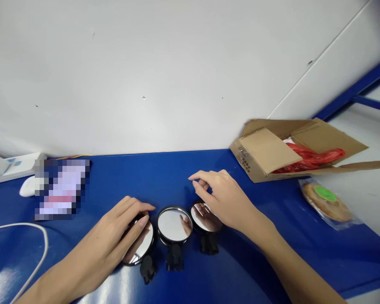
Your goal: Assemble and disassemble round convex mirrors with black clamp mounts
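Observation:
Three round mirrors with black rims and short black clamp mounts stand in a row on the blue table. My left hand [117,230] rests over the left mirror [143,242], fingers extended and partly covering its glass. Between my hands sits the middle mirror [173,226], untouched, its mount pointing toward me. My right hand [224,198] is above the right mirror [203,216], with thumb and fingers loosely bent and apart and nothing between them. Whether it touches that rim cannot be made out. Reflections of fingers show in the glass.
An opened cardboard box [256,158] holding a red plastic bag [313,156] is at the back right. Nearby lies a wrapped round item with a green label [326,194]. At left are a blurred phone-like screen [61,190], a white mouse [28,186] and a white cable [45,240].

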Demonstrator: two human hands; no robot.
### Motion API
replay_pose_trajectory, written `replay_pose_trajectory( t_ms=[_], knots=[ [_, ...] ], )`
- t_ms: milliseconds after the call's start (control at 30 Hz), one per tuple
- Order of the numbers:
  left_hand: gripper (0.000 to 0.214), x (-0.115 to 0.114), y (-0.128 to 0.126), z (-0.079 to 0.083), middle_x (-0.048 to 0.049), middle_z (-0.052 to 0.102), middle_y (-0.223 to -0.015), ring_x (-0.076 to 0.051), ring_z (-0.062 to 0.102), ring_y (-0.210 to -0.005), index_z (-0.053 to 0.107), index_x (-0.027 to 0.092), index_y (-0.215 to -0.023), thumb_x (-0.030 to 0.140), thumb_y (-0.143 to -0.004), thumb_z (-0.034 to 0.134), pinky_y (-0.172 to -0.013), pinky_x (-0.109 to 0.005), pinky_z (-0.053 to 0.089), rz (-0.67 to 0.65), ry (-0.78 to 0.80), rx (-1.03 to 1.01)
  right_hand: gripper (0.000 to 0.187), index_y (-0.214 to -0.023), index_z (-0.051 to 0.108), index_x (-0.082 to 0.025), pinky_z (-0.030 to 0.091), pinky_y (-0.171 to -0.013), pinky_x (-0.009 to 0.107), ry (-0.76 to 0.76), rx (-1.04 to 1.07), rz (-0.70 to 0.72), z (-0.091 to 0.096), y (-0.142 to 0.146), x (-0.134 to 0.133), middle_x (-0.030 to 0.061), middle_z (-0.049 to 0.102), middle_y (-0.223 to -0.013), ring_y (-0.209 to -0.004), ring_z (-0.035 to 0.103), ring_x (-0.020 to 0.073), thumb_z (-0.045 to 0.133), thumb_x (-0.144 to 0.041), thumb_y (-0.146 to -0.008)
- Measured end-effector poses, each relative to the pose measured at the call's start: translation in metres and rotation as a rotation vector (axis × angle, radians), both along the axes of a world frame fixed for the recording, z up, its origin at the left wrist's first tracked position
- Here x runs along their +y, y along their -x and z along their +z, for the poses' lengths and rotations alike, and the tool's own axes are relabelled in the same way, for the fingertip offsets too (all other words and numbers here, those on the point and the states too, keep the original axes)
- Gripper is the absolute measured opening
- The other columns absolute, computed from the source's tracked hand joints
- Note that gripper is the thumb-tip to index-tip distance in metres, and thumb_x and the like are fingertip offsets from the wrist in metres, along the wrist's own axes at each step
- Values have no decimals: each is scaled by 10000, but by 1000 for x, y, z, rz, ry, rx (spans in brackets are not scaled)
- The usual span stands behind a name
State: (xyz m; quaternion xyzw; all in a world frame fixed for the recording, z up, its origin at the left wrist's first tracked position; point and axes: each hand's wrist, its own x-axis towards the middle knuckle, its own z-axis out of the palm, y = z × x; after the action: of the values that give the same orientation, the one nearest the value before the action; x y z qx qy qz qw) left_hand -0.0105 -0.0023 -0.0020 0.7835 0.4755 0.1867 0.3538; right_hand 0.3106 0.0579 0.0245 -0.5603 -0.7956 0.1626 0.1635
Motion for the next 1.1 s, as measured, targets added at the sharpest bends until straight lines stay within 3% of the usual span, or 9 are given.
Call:
replay_pose_trajectory(
  t_ms=[800,1100],
  knots=[
    [359,2,-2,4,-29,778,-1343,-252,750,-1236,702,387,-1521,451,-1267,456,-1098,-370,614,8,-10,3,284,-1167,801,-250,426,-931,427,19,-24,15,1,0,0,10,819,-892,-833,712,241,518,-251,-1162],
    [405,0,1,2,-48,761,-1370,-265,734,-1261,672,367,-1553,458,-1281,386,-1109,-386,602,-5,4,-7,285,-1169,812,-259,446,-931,433,18,-3,11,-1,-2,0,1,817,-871,-838,713,239,527,-260,-1162]
  ],
)
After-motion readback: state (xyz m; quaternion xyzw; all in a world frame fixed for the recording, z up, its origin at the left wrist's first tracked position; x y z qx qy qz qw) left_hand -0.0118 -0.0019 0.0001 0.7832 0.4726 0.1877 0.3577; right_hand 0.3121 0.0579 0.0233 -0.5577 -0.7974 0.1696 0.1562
